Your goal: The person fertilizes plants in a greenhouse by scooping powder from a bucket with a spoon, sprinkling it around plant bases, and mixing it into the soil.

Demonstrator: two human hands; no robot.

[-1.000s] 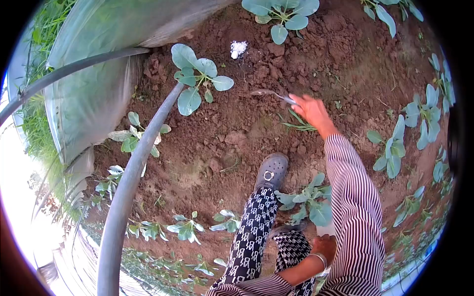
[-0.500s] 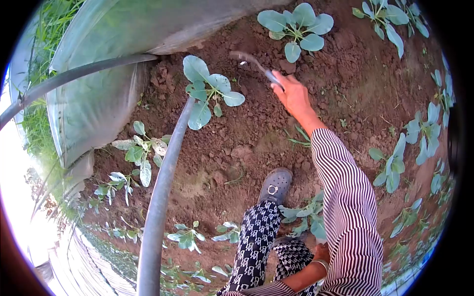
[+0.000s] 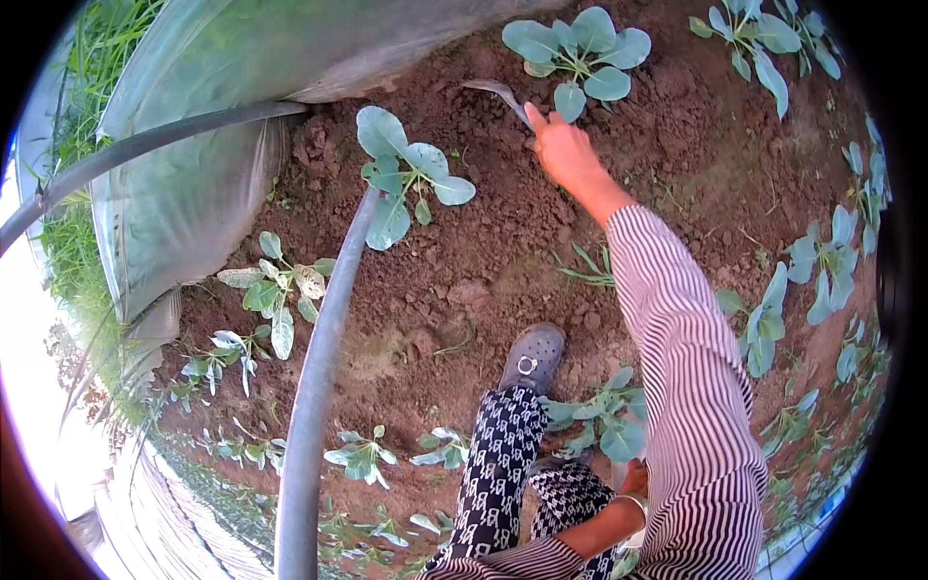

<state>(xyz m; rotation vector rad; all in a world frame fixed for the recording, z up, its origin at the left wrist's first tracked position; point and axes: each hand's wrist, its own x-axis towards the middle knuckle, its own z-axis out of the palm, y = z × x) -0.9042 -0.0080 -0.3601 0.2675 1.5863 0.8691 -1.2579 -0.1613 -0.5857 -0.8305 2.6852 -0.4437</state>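
Observation:
My right hand (image 3: 564, 150) is closed around the handle of a small tool with a curved metal blade (image 3: 498, 90). The blade is over loose brown soil (image 3: 445, 116), between a leafy plant (image 3: 411, 169) on the left and a bigger one (image 3: 585, 58) on the right. Low in the view, my left hand (image 3: 635, 478), with a bracelet at the wrist, is partly covered by the striped right sleeve. It is closed against a white container (image 3: 619, 474), of which only a sliver shows.
A thick grey pipe (image 3: 324, 387) rises from the bottom edge in front of the left plant. Another pipe (image 3: 145, 150) crosses plastic sheeting (image 3: 193, 193) at upper left. My grey shoe (image 3: 534, 356) stands on the soil near a plant (image 3: 609, 416); rows of more plants lie right and below.
My right hand has moved up with the tool. The white powder heap seen on the soil earlier shrank to a speck and no longer shows. My left hand stays low beside my leg.

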